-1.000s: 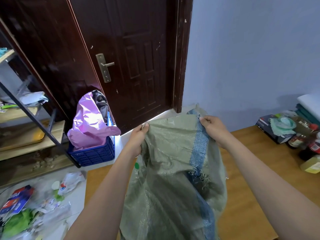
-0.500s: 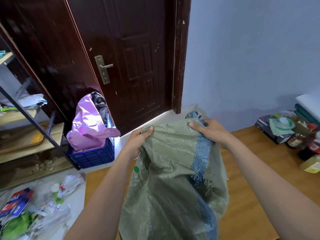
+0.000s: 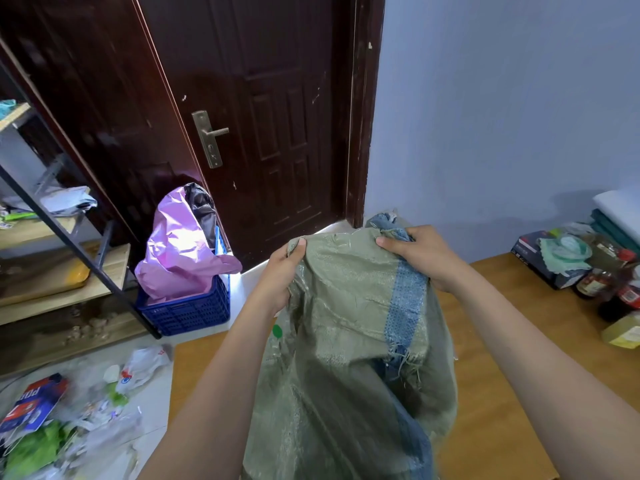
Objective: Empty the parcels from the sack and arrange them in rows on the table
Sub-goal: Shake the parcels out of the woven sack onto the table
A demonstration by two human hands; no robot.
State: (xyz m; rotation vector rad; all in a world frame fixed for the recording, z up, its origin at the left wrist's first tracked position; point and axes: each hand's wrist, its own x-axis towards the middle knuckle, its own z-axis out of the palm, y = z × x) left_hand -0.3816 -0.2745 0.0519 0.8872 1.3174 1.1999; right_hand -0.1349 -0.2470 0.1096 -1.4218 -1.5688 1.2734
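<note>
Green woven sack [image 3: 349,341] held up over the wooden table [image 3: 512,375], top edge bunched and gripped by left hand [image 3: 280,275] and right hand [image 3: 424,254], fingers curled tight.

The left hand [image 3: 277,277] and right hand [image 3: 424,256] are showing bare, both forearms uncovered, no sleeves reaching them.

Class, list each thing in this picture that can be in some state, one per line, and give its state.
Sack: held up over the table, hanging, top edge bunched.
Left hand: grips the sack's top edge.
Right hand: grips the sack's top edge by the blue stripe.
Door: shut.
Crate: on the floor, stuffed with pink and black bags.
Table: no parcels visible on it.
</note>
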